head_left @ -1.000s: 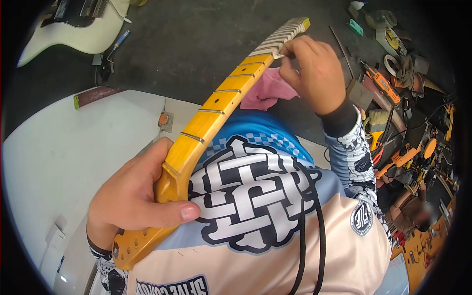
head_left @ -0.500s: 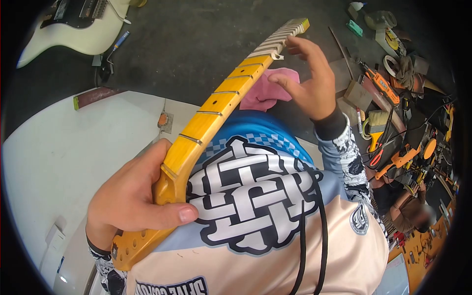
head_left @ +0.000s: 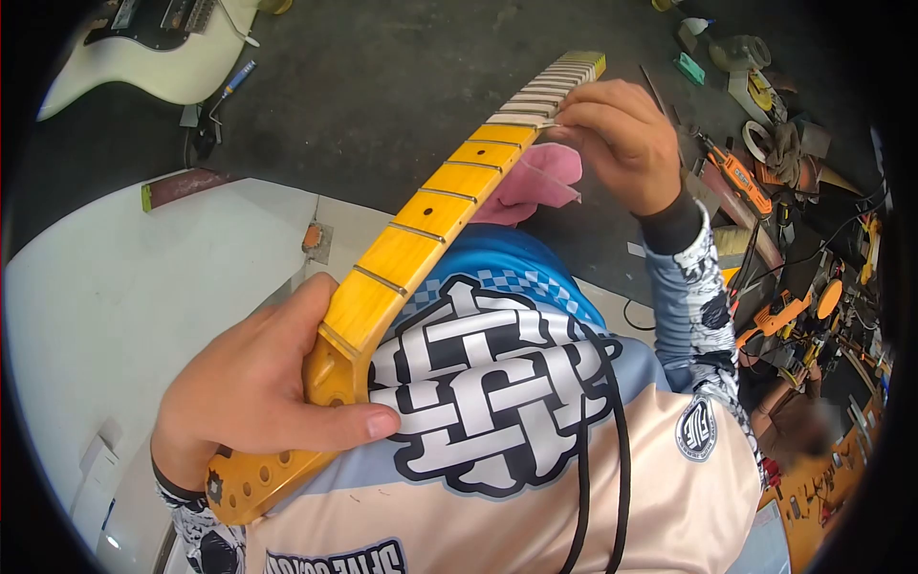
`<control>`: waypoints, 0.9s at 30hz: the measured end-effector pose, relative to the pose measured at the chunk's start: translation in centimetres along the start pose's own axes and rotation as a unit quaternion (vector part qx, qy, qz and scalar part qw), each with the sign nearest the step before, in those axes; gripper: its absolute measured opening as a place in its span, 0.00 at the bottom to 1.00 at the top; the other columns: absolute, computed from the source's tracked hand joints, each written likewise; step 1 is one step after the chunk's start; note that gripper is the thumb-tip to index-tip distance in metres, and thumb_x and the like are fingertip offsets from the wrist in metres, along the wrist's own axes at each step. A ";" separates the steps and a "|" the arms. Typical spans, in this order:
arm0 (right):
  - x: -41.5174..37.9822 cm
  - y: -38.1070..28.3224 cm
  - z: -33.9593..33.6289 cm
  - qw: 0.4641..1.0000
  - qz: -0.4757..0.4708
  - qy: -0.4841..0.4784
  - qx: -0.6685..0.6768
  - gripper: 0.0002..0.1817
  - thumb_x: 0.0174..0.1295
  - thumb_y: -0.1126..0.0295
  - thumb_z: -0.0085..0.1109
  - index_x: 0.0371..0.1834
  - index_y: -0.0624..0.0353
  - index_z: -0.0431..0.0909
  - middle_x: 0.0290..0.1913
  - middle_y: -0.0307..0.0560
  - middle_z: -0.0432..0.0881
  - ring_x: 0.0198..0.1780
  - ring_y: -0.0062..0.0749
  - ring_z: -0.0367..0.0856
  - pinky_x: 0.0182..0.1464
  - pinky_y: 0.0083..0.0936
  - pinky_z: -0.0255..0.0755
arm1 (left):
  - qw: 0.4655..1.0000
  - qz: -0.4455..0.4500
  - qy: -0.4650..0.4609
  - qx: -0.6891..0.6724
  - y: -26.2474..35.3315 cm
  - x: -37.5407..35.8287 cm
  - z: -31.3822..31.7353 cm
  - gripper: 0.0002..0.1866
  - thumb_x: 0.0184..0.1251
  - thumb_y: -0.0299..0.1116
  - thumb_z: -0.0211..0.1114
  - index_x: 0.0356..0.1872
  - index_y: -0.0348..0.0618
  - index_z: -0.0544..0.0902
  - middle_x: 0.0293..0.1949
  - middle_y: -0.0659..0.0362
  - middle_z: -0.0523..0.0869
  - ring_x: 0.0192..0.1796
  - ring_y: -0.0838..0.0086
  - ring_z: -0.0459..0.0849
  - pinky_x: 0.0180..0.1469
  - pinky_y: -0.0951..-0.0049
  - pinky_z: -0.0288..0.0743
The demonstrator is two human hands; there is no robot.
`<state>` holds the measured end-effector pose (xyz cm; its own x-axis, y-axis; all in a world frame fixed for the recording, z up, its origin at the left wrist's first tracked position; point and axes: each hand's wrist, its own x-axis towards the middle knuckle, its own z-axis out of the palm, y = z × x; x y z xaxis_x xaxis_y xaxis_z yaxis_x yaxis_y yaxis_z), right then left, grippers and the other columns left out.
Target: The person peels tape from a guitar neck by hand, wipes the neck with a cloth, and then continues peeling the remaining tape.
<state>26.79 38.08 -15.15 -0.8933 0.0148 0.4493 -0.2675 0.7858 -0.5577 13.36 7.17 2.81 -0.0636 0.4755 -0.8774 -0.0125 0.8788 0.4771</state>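
Observation:
A yellow maple guitar neck slants across the view, its headstock low at the left against my shirt and its far end pointing up and away. My left hand is wrapped round it at the nut and headstock. Whitish masking tape covers the fretboard between the frets over the upper part; the lower frets have bare wood. At the neck's right edge, where the tape ends, my right hand pinches the loose edge of the tape; its fingertips partly hide it. A pink cloth lies beyond the neck.
A white guitar body and a blue-handled screwdriver lie at the upper left. Along the right are an orange power tool, a glass jar, cables and many hand tools. Another person is at the lower right.
My right hand has gone from spread fingers beside the neck to a pinch at the tape's edge. The neck's far end has dipped slightly; my left hand keeps its hold.

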 end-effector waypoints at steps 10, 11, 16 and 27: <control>2.7 2.5 -2.2 0.984 -0.115 -0.132 0.041 0.09 0.54 0.74 0.72 0.36 0.56 0.82 0.43 0.41 0.85 0.44 0.42 0.85 0.47 0.36 0.76 | 0.980 -0.101 -0.004 0.172 3.8 -0.5 1.2 0.44 0.46 0.61 0.82 0.50 0.37 0.70 0.27 0.48 0.81 0.28 0.64 0.82 0.29 0.74 0.69; 2.7 2.6 -2.4 0.982 -0.120 -0.139 0.044 0.08 0.55 0.75 0.72 0.36 0.57 0.82 0.43 0.42 0.85 0.44 0.42 0.85 0.47 0.36 0.76 | 0.978 -0.106 -0.002 0.182 4.2 -0.5 1.6 0.44 0.46 0.61 0.82 0.51 0.37 0.70 0.27 0.47 0.81 0.28 0.62 0.82 0.30 0.73 0.70; 2.8 3.8 -3.8 0.968 -0.149 -0.193 0.057 0.10 0.55 0.76 0.72 0.38 0.57 0.82 0.46 0.45 0.85 0.47 0.46 0.83 0.50 0.37 0.76 | 0.960 -0.130 0.015 0.247 6.3 -1.0 4.0 0.45 0.46 0.61 0.82 0.52 0.35 0.69 0.27 0.45 0.81 0.28 0.57 0.83 0.30 0.69 0.73; 4.5 2.3 -5.3 0.949 -0.193 -0.248 0.031 0.05 0.60 0.68 0.68 0.35 0.56 0.84 0.40 0.44 0.85 0.45 0.42 0.84 0.47 0.37 0.77 | 0.922 -0.124 0.053 0.362 8.0 -1.1 7.8 0.44 0.48 0.62 0.81 0.48 0.32 0.69 0.24 0.41 0.82 0.26 0.52 0.86 0.32 0.64 0.78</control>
<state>24.06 43.24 -10.66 -0.7810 -0.5711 0.2527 -0.6156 0.6358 -0.4657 21.08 14.03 7.21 -0.2464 0.2832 -0.9268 0.6272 0.7757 0.0703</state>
